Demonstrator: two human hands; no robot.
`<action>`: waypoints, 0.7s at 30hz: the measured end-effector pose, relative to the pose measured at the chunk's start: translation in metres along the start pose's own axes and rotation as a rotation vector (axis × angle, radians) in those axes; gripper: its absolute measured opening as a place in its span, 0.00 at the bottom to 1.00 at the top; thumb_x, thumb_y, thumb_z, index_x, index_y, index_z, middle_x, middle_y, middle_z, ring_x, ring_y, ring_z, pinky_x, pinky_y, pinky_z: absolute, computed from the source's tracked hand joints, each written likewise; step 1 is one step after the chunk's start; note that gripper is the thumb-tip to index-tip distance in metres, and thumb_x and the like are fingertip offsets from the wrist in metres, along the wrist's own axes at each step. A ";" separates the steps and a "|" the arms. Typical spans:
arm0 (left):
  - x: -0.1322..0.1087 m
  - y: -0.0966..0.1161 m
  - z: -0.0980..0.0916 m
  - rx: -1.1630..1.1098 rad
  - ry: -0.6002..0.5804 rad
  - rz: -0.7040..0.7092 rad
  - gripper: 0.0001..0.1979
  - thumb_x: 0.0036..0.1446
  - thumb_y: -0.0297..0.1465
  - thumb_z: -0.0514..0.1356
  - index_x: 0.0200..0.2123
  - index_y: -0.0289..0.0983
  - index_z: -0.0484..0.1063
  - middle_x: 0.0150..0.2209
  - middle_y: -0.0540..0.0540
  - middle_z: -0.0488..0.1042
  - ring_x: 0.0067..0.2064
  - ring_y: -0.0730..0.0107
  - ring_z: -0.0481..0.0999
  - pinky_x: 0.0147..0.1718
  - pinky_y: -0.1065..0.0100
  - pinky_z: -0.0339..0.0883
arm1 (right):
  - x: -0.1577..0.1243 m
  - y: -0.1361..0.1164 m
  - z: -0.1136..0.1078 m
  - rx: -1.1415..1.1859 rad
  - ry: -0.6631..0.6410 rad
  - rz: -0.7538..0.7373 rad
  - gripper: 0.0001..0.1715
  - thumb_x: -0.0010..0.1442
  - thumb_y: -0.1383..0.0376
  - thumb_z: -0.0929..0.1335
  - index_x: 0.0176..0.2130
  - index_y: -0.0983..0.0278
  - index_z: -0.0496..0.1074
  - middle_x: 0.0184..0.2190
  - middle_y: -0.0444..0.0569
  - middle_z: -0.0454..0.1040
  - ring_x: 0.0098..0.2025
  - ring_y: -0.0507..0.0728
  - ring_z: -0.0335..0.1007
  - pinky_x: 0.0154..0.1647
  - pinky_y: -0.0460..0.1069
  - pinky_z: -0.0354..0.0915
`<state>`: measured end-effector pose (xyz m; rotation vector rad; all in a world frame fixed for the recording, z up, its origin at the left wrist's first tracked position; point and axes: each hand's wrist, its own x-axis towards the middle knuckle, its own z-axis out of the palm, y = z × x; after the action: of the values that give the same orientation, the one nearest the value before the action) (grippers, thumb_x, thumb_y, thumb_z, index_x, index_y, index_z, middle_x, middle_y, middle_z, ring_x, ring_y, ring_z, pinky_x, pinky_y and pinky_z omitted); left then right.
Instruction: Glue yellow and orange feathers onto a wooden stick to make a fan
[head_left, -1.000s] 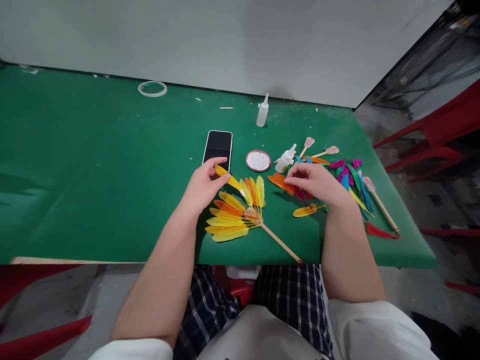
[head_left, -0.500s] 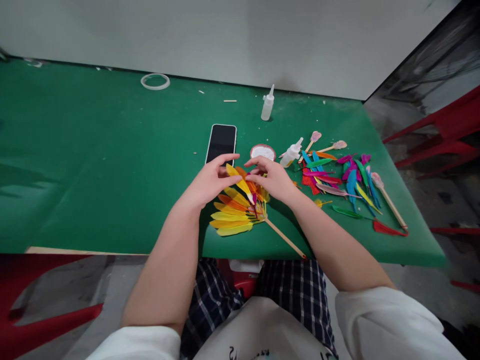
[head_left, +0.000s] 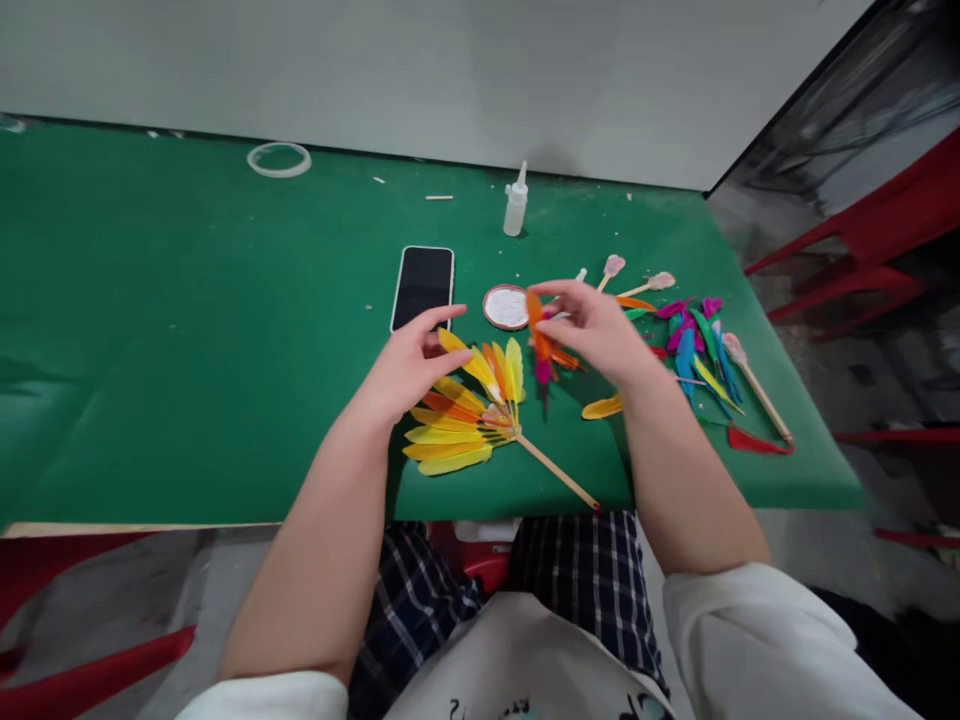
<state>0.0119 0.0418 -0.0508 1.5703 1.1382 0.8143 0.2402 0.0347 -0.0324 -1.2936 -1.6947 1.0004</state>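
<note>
The green table (head_left: 187, 330) bears 1 phone (head_left: 424, 285), 1 feather fan (head_left: 459, 421), 1 upright bottle (head_left: 515, 212) and loose feathers (head_left: 685, 355).

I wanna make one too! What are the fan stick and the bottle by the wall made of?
The fan stick looks like bare wood: matte and evenly tan. The bottle by the wall is probably plastic: smooth, milky white, maybe slightly see-through.

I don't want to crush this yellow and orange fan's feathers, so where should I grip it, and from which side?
Probably the middle of the wooden handle, pinched from the near right. It lies bare, slanting toward the near edge of the table, while the feathers spread left and away from it.
</note>
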 end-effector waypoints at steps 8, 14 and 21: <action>0.002 0.002 -0.001 0.072 0.024 0.028 0.24 0.47 0.32 0.61 0.50 0.40 0.66 0.19 0.55 0.58 0.21 0.77 0.58 0.22 0.73 0.52 | -0.038 0.006 -0.063 -0.123 0.097 0.304 0.10 0.54 0.59 0.65 0.35 0.62 0.70 0.23 0.42 0.66 0.19 0.47 0.57 0.18 0.45 0.54; 0.004 -0.006 -0.008 0.150 0.095 0.011 0.24 0.48 0.34 0.59 0.51 0.39 0.65 0.22 0.53 0.65 0.24 0.74 0.63 0.27 0.70 0.59 | -0.028 0.010 -0.066 -0.421 0.226 0.200 0.14 0.53 0.58 0.65 0.25 0.64 0.71 0.19 0.42 0.64 0.20 0.47 0.54 0.21 0.46 0.51; 0.002 -0.007 -0.024 0.255 0.245 0.013 0.24 0.50 0.34 0.56 0.52 0.39 0.63 0.22 0.52 0.66 0.27 0.71 0.67 0.30 0.68 0.62 | -0.021 -0.009 -0.051 -0.370 0.352 0.011 0.12 0.53 0.57 0.65 0.28 0.63 0.72 0.24 0.45 0.69 0.24 0.50 0.61 0.25 0.48 0.56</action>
<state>-0.0115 0.0523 -0.0510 1.7205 1.4558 0.9171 0.2867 0.0198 -0.0061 -1.6074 -1.6392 0.4366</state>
